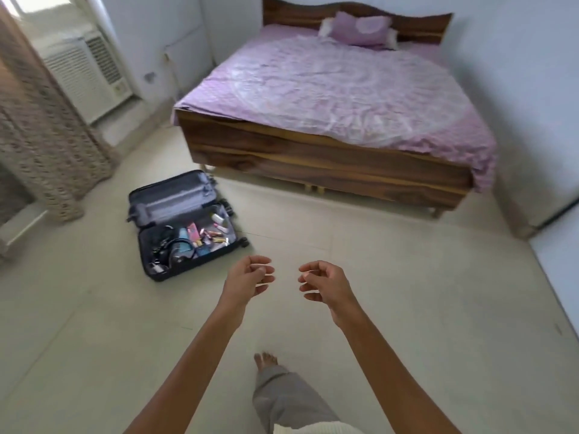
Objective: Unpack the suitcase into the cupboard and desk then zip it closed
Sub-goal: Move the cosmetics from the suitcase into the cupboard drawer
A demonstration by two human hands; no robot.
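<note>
A dark suitcase [147, 264] lies open flat on the pale floor, left of centre. Its far half shows a grey lining and holds nothing I can see. Its near half holds black cables, a light blue bottle [184, 238], a white bottle [217, 218] and several small colourful tubes and packets. My left hand [249, 277] and my right hand [324, 283] hang in the air side by side, to the right of the suitcase and nearer to me. Both have loosely curled fingers and hold nothing.
A wooden bed [329, 161] with a purple sheet and pillow [360, 28] stands beyond the suitcase. A white air conditioner [84, 76] and a patterned curtain [40, 145] are at the left. My bare foot [265, 360] is stepping forward on the tiled floor.
</note>
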